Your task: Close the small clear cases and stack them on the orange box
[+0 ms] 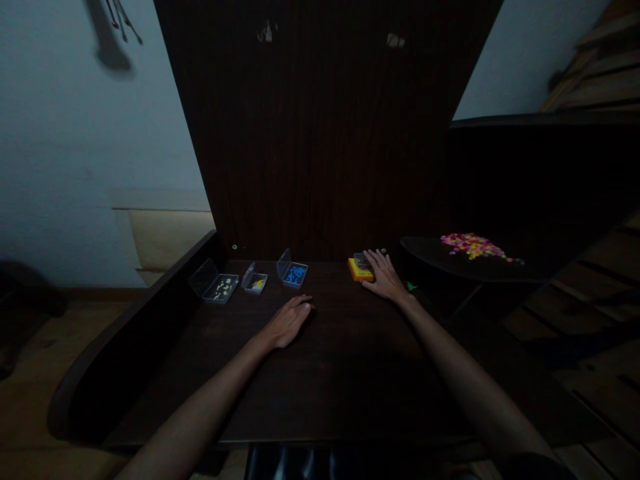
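Note:
My left hand (290,321) lies on the dark desk with its fingers stretched out, holding nothing. It is nearest to a clear hinged box of small blue pieces (295,273), just beyond it. My right hand (385,277) rests on the right part of a yellow box (360,269), fingers spread over it. A dark or see-through item on top of that box is partly hidden by the fingers. Left of the blue pieces stand two more clear boxes, lids raised: a small one with yellow pieces (258,285) and a larger one with pale pieces (223,288).
A pile of pink, yellow and orange pieces (474,246) lies on a raised curved shelf (425,257) at the right. Something small and green (411,286) sits beside my right wrist. A tall wooden panel (320,133) closes the desk's back, and a raised side (135,333) borders its left.

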{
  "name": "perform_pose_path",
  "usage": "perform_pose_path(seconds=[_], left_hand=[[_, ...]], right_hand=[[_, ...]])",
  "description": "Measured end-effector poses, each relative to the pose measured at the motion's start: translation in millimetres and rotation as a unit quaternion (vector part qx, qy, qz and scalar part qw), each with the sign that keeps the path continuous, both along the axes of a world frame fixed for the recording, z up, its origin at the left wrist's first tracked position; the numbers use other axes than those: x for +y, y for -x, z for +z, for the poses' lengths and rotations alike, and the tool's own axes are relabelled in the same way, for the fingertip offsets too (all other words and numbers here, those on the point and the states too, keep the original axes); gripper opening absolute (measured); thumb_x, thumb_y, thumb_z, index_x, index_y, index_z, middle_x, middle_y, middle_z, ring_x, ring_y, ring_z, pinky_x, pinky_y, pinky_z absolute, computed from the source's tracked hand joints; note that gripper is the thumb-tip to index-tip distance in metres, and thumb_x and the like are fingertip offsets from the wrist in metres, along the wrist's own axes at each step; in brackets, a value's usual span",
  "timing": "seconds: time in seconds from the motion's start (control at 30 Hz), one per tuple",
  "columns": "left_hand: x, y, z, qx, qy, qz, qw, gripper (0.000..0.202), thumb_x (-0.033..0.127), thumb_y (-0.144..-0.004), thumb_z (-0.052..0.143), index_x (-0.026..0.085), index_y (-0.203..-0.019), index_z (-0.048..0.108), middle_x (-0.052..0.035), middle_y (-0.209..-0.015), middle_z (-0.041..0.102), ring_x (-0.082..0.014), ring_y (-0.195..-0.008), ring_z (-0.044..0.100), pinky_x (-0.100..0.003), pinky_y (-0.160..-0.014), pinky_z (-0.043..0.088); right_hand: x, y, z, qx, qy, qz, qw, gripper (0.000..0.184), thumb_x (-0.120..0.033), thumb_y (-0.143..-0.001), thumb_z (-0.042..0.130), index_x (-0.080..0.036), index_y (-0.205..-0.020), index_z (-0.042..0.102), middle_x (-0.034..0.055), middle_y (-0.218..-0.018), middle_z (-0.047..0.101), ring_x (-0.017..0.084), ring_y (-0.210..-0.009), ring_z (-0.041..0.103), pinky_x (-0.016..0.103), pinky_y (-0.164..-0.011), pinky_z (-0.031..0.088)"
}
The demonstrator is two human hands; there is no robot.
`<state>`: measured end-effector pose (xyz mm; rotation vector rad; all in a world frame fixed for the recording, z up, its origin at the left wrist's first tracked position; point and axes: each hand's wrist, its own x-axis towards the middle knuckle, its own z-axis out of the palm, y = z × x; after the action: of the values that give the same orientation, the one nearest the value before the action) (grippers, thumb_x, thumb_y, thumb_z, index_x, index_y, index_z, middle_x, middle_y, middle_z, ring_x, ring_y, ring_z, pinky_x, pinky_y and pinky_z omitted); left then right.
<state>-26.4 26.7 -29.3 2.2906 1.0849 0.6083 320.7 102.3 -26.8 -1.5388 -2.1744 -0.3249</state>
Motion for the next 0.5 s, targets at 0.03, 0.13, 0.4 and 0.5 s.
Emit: perform_pose_path(seconds=[0.03,0.13,0.4,0.5], left_hand=[[-0.2,0.0,0.3,0.001,0.001,0.0,1.0,0.066,0.052,-0.1,0.012,0.017,-0.12,0.065,-0.0084,-0.145,0.05,-0.0236,-0.139,0.039,-0.043,-0.119,0.027],[-0.4,0.3,0.8,0.004,-0.001,0.002,1.0,0.064,0.05,-0.1,0.014,0.017,-0.121,0.065,-0.0083,-0.145,0.05,-0.0238,-0.138,0.04,-0.043,-0.119,0.028],[0.5,-0.8,-0.6,-0.025,-0.058,0.002,0.998,0.048,0.047,-0.1,0.03,0.019,-0.113,0.067,-0.0092,-0.135,0.058,-0.0239,-0.127,0.052,-0.045,-0.112,0.039],[1.0,-0.7,-2.2,-0.029,-0.096,0.017,0.995,0.037,0.044,-0.097,0.043,0.02,-0.111,0.067,-0.0091,-0.128,0.061,-0.0244,-0.122,0.055,-0.045,-0.109,0.042]], right_hand=[[-1.7,0.0,-1.0,0.011,-0.015,-0.01,1.0,0.086,-0.043,-0.078,0.058,-0.012,-0.151,0.024,0.019,-0.153,0.035,0.038,-0.144,0.023,0.061,-0.115,0.017],[-8.2,1.5,-3.1,0.044,-0.051,-0.029,0.997,0.085,-0.043,-0.079,0.056,-0.01,-0.15,0.022,0.0208,-0.152,0.034,0.037,-0.144,0.024,0.061,-0.115,0.018],[-47.7,56.9,2.6,0.07,-0.054,0.061,0.994,0.06,-0.031,-0.083,0.055,-0.017,-0.141,0.042,0.0169,-0.14,0.049,0.033,-0.136,0.038,0.059,-0.112,0.029],[-65.5,91.7,2.8,0.061,-0.032,0.118,0.991,0.046,-0.025,-0.085,0.055,-0.019,-0.13,0.054,0.0144,-0.134,0.054,0.03,-0.13,0.044,0.054,-0.108,0.037]])
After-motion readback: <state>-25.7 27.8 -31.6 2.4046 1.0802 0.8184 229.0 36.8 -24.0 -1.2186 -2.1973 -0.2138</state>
